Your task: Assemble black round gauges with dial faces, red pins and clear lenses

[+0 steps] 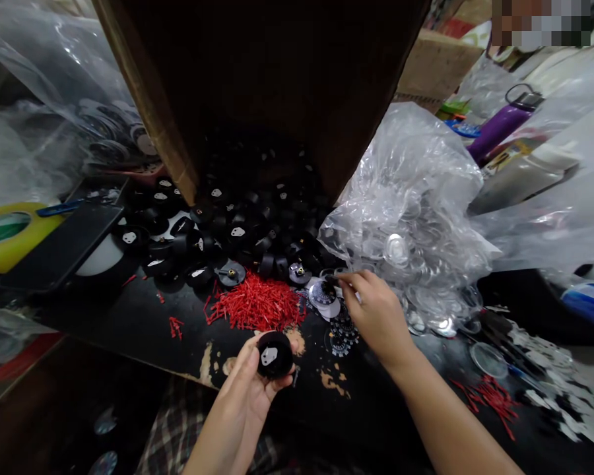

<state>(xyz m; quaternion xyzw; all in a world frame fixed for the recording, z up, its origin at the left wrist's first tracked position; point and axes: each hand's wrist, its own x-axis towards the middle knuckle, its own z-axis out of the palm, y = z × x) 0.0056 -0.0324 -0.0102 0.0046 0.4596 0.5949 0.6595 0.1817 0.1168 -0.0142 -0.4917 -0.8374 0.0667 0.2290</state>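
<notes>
Cardboard box (151,119), biggest thing here, brown and dull-edged, its open side facing the desk (129,323). Desk top is black, smooth, paint worn off in tan patches near the front edge. Crinkly see-through plastic bag (406,158) sits right of the box, full of clear round covers (396,249), glossy and thin.

Left hand (250,382): fingers curled round one black cup-shaped casing (274,355), held near the desk's front edge, just this side of the red pile; pale plate with small holes faces up. Good hold, I'd say: grip by the outer wall, mouth level, thumb out of the opening.

Right hand (376,313): fingertips nearly together at the printed discs (321,293) (can't tell if they've caught anything). Discs look thin and flat, so a light edge pinch should lift one without creasing or doubling up.

More matte black casings (180,245) lie heaped at the box mouth. Smallest: red slivers (260,302), narrow, hard-looking, piled loose; best kept clear of the wrist.
</notes>
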